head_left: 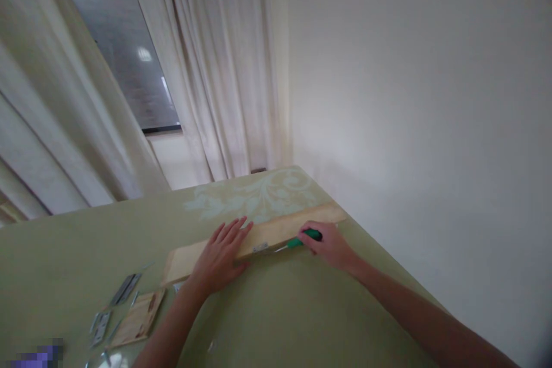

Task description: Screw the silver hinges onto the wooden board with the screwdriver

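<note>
A pale left curtain (60, 98) hung in deep folds at the left side of the view, and a right curtain (219, 69) of similar cloth hung nearer the corner. Between them stood a dark window (125, 40), its glass showing a bright patch (144, 54) (probably a reflected lamp) and a dark lower frame (161, 129). A pale strip of wall (170, 155) showed beneath it. A plain, off-white right wall (409, 98) rose alongside the tabletop (267, 322), which was greenish and carried a lighter scrolling leaf pattern (254, 192) toward its far corner. A small dark object (258, 171) was noted just beyond the far edge, its nature undetermined. A purple item (38, 356) at lower left was pixelated and unidentifiable.
</note>
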Demonstrator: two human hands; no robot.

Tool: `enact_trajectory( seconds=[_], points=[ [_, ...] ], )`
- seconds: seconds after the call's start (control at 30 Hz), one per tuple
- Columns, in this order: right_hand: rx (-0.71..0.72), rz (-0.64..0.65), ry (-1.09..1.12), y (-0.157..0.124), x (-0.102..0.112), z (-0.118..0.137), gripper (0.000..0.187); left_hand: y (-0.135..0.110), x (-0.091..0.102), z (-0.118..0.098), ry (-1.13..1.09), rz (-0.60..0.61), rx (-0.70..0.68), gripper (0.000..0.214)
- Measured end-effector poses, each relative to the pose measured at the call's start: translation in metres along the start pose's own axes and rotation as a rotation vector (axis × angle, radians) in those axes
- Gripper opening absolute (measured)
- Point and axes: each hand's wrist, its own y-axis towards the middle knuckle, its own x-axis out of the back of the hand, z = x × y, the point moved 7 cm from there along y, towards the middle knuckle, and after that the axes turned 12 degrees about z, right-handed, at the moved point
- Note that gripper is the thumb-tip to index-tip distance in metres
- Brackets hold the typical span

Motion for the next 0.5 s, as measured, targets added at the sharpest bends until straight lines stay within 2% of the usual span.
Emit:
enact_trajectory(
  seconds=[0.1, 0.23, 0.3, 0.5],
  points=[
    [-0.067, -0.095, 0.163, -0.024, -0.015, -0.031, 0.046, -0.002, -0.005, 0.001, 0.010, -0.007, 0.009, 0.096],
    [-0.122, -0.239, 0.328, -0.034, -0.011, -0.050, 0.066, 0.000, -0.005, -0.001, -0.004, 0.007, 0.017, 0.091],
    [-0.144, -0.268, 0.361, -0.033, -0.006, -0.054, 0.065, 0.000, -0.006, -0.001, -0.005, 0.022, 0.022, 0.088],
    [-0.208, -0.239, 0.349, -0.035, -0.008, -0.060, 0.048, 0.000, -0.007, -0.002, -0.008, 0.040, 0.035, 0.084]
  ],
)
